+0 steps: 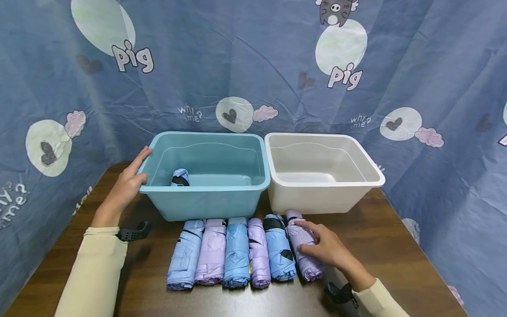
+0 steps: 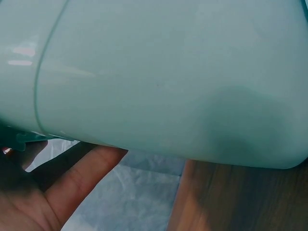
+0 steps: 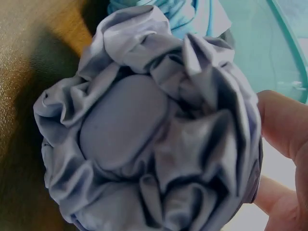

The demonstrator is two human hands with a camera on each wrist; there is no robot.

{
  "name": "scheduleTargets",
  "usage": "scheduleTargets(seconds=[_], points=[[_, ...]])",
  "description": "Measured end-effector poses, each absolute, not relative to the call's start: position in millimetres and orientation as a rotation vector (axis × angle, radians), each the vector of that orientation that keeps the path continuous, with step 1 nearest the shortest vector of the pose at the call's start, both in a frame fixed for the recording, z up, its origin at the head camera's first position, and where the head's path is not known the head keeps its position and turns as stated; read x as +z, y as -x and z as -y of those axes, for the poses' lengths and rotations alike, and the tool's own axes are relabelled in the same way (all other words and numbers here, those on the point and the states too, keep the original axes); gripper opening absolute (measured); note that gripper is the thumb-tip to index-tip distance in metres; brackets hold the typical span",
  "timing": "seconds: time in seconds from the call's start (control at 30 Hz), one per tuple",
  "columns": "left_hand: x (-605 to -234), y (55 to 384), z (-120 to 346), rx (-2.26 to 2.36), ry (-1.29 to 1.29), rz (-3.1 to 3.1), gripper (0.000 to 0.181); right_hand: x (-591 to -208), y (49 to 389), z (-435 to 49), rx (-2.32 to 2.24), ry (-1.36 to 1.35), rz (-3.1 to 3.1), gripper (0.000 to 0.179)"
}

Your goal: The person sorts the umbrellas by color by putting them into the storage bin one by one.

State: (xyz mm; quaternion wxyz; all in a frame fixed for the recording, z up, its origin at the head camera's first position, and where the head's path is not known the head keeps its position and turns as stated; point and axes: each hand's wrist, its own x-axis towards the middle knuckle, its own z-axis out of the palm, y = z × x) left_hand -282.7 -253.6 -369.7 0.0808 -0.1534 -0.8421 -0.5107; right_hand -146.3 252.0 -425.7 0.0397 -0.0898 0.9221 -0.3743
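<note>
My left hand point(image 1: 126, 182) rests at the left end of a teal plastic bin point(image 1: 206, 204), its fingers stretched along the rim. In the left wrist view a straight finger point(image 2: 89, 171) touches the bin's outer wall. Inside the bin lies a rolled blue folding umbrella point(image 1: 180, 177) with a black patch. My right hand point(image 1: 328, 246) is over the rightmost rolled lilac folding umbrella point(image 1: 303, 259), thumb and forefinger spread apart on its upper side. The right wrist view shows that umbrella's gathered end point(image 3: 125, 125) close up, with fingertips at its side.
Left of the lilac umbrella, several rolled umbrellas point(image 1: 236, 255), blue and lilac, lie side by side before the teal bin. A white bin point(image 1: 317, 200) stands beside the teal one. Both are on a brown wooden table point(image 1: 380, 251), with a blue printed curtain point(image 1: 245, 57) behind.
</note>
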Motion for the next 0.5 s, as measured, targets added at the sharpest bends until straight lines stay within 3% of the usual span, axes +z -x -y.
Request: scheduleTargets(seconds=[0.5], points=[[-367, 280, 252, -1.531, 0.439, 2.52, 0.077, -393, 132, -259, -1.314, 0.259, -2.831, 0.061]])
